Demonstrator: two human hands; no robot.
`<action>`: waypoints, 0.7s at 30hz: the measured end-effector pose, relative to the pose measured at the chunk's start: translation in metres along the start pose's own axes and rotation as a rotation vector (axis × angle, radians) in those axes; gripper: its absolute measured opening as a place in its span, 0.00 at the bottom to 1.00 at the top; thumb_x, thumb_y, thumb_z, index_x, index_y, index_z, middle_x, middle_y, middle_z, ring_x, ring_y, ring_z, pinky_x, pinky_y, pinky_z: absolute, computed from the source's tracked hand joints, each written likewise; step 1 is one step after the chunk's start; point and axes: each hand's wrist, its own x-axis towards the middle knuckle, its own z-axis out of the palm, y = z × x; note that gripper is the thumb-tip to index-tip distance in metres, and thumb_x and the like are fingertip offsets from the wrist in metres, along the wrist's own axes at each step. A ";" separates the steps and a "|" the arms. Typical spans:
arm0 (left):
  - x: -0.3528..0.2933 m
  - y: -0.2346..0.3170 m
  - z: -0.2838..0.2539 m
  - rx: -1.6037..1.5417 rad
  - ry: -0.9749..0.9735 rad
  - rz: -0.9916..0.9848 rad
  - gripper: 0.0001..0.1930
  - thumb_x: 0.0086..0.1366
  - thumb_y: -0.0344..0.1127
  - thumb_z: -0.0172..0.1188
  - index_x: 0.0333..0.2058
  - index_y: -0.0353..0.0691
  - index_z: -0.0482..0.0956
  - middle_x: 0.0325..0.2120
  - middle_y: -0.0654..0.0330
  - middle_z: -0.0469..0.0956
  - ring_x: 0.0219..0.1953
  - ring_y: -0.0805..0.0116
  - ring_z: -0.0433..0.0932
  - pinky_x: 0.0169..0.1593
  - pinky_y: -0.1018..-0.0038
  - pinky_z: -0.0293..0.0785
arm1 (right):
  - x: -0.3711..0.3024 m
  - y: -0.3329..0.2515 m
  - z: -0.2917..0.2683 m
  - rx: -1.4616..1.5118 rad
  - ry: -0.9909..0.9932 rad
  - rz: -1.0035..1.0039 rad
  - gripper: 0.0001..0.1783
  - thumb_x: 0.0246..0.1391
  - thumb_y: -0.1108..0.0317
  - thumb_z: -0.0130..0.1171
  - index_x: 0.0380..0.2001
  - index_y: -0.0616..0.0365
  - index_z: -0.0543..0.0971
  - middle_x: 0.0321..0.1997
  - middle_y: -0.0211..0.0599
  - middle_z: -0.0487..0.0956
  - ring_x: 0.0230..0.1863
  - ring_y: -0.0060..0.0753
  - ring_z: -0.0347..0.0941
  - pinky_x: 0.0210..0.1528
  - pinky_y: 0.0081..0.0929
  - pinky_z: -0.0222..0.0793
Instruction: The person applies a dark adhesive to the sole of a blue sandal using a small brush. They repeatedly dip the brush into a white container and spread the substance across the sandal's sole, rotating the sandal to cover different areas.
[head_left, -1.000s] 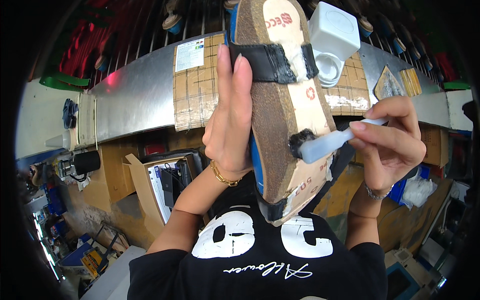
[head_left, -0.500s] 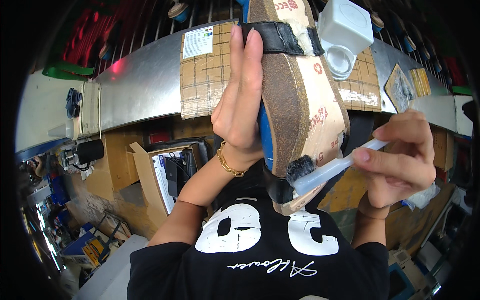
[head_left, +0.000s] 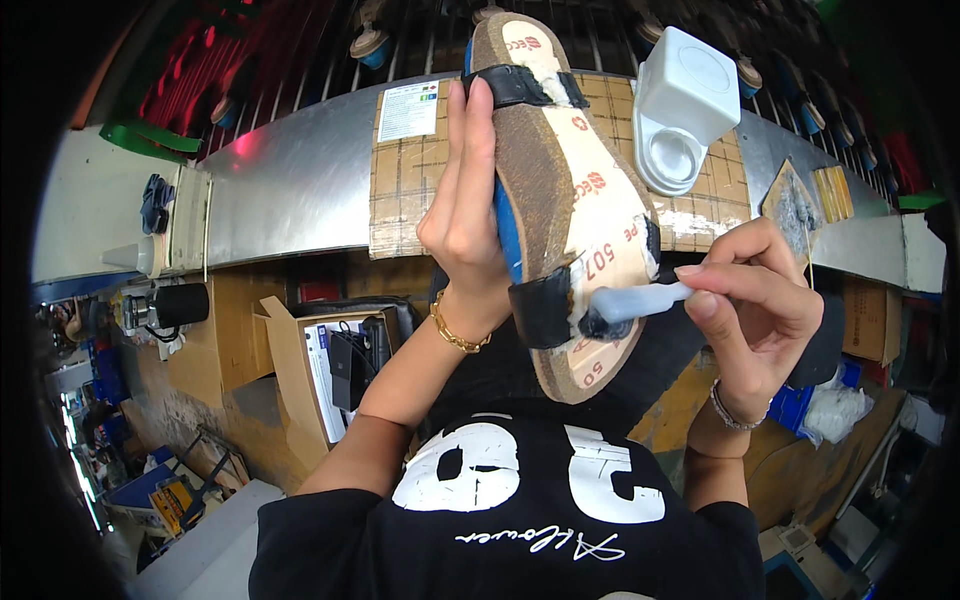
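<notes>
Nearest you, your black shirt (head_left: 545, 480) runs out of view at the bottom edge. Above it, your left hand (head_left: 470, 225) is clamped on the shoe (head_left: 535, 190), holding it in front of the table with its underside toward you; two fingers show along the side, while the thumb is hidden behind. Only a sliver of the blue side is visible. Your right hand (head_left: 750, 310) pinches the brush (head_left: 640, 302) between thumb and fingers; its dark bristles, mostly covered by the pale head, meet the underside beside the lower black strap. Farther off, the shoe's upper part blocks some of the cardboard (head_left: 405, 200) on the table (head_left: 290, 190). A white container (head_left: 695, 85) stands there. Beyond, the rack (head_left: 290, 85) fades into darkness.
</notes>
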 end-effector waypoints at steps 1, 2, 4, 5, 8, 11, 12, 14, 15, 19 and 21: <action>0.000 -0.001 0.000 0.002 -0.006 0.013 0.37 0.54 0.35 0.72 0.60 0.22 0.70 0.57 0.29 0.70 0.50 0.45 0.82 0.44 0.68 0.82 | 0.001 -0.002 0.001 -0.017 0.002 -0.016 0.13 0.40 0.78 0.71 0.33 0.57 0.89 0.27 0.30 0.74 0.28 0.21 0.68 0.29 0.17 0.60; 0.000 -0.001 0.000 0.001 -0.003 0.021 0.37 0.54 0.35 0.71 0.59 0.22 0.71 0.57 0.29 0.70 0.50 0.45 0.82 0.43 0.68 0.82 | 0.001 -0.003 0.002 -0.034 0.005 -0.031 0.13 0.39 0.78 0.72 0.33 0.57 0.89 0.28 0.30 0.75 0.27 0.20 0.68 0.29 0.17 0.60; 0.000 0.000 0.001 -0.004 0.002 0.035 0.36 0.54 0.35 0.71 0.59 0.22 0.71 0.57 0.28 0.70 0.49 0.45 0.83 0.43 0.68 0.82 | 0.004 -0.001 0.006 -0.137 0.050 -0.126 0.14 0.37 0.79 0.72 0.33 0.56 0.90 0.29 0.31 0.75 0.28 0.20 0.68 0.29 0.16 0.60; 0.000 0.001 0.002 0.001 0.008 0.039 0.36 0.54 0.35 0.71 0.59 0.22 0.71 0.57 0.28 0.70 0.49 0.45 0.83 0.43 0.68 0.82 | 0.005 0.000 0.006 -0.190 0.072 -0.174 0.15 0.36 0.79 0.73 0.33 0.55 0.90 0.29 0.31 0.75 0.28 0.20 0.68 0.29 0.16 0.60; 0.001 0.004 0.003 0.001 0.022 0.059 0.36 0.54 0.34 0.70 0.59 0.22 0.71 0.57 0.28 0.70 0.48 0.45 0.83 0.42 0.68 0.82 | 0.006 -0.001 0.005 -0.227 0.138 -0.250 0.18 0.31 0.80 0.73 0.32 0.52 0.90 0.30 0.31 0.75 0.28 0.20 0.69 0.30 0.16 0.61; 0.004 0.004 0.002 -0.008 0.011 0.065 0.36 0.54 0.33 0.70 0.60 0.22 0.71 0.57 0.29 0.71 0.48 0.46 0.83 0.42 0.68 0.82 | 0.003 0.000 0.000 -0.254 0.107 -0.312 0.21 0.26 0.78 0.74 0.31 0.47 0.91 0.30 0.30 0.74 0.29 0.21 0.68 0.29 0.16 0.60; 0.004 0.004 0.001 -0.007 -0.011 0.044 0.36 0.54 0.33 0.70 0.60 0.23 0.71 0.57 0.30 0.71 0.48 0.46 0.83 0.42 0.68 0.82 | 0.004 0.001 0.000 -0.244 0.084 -0.312 0.21 0.26 0.78 0.74 0.30 0.46 0.91 0.30 0.29 0.74 0.29 0.21 0.68 0.29 0.17 0.60; 0.002 0.006 -0.004 -0.010 -0.046 -0.018 0.36 0.53 0.33 0.70 0.60 0.24 0.71 0.57 0.30 0.71 0.48 0.47 0.83 0.43 0.68 0.82 | 0.003 0.002 -0.001 -0.208 0.033 -0.314 0.21 0.24 0.76 0.74 0.29 0.44 0.91 0.30 0.29 0.74 0.29 0.22 0.68 0.29 0.17 0.59; 0.001 0.007 -0.006 -0.016 -0.058 -0.059 0.36 0.53 0.32 0.70 0.60 0.24 0.71 0.57 0.31 0.71 0.49 0.47 0.83 0.43 0.68 0.82 | 0.003 0.004 -0.001 -0.186 0.007 -0.316 0.21 0.24 0.76 0.74 0.29 0.44 0.91 0.29 0.29 0.74 0.29 0.22 0.68 0.29 0.18 0.59; 0.002 0.005 -0.002 -0.019 -0.056 -0.068 0.37 0.54 0.35 0.73 0.62 0.30 0.71 0.43 0.50 0.83 0.31 0.73 0.81 0.33 0.78 0.77 | 0.005 -0.001 -0.008 -0.120 -0.077 -0.314 0.19 0.24 0.75 0.74 0.27 0.43 0.91 0.29 0.29 0.74 0.29 0.23 0.67 0.28 0.18 0.59; 0.000 -0.001 0.001 -0.039 -0.023 -0.049 0.37 0.55 0.36 0.73 0.62 0.31 0.72 0.40 0.55 0.86 0.27 0.79 0.80 0.29 0.80 0.75 | 0.005 -0.007 -0.007 -0.127 -0.067 -0.241 0.20 0.24 0.76 0.74 0.28 0.43 0.91 0.29 0.29 0.75 0.29 0.24 0.68 0.28 0.18 0.59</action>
